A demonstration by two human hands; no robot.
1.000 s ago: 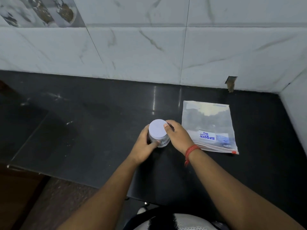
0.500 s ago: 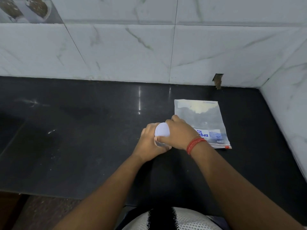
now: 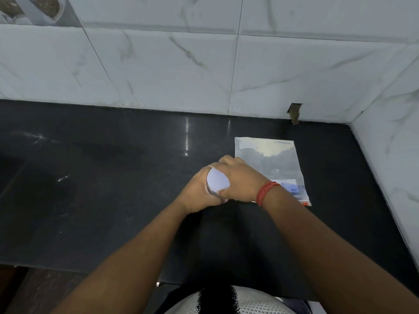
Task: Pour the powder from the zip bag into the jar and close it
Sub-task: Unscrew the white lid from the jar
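Jar (image 3: 212, 191) clear, white lid (image 3: 218, 180) on, tilted, gripped between hands; zip bag (image 3: 269, 164) flat at jar's 2 o'clock, nearly empty

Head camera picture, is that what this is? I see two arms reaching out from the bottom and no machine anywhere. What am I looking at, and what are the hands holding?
There is no robot here. A person wears a wide-angle camera on the head, looking forward and down, so the two bare arms reach in from the bottom edge and the straight wall lines bend a little.

The surface is a dark polished counter set against white marble-look wall tiles.

Both hands meet on a small clear jar with a white lid. The left hand wraps the jar's body, while the right hand, with a red thread on its wrist, grips the lid from above.

Just right of the hands, a clear zip bag with a blue printed label lies flat on the counter.
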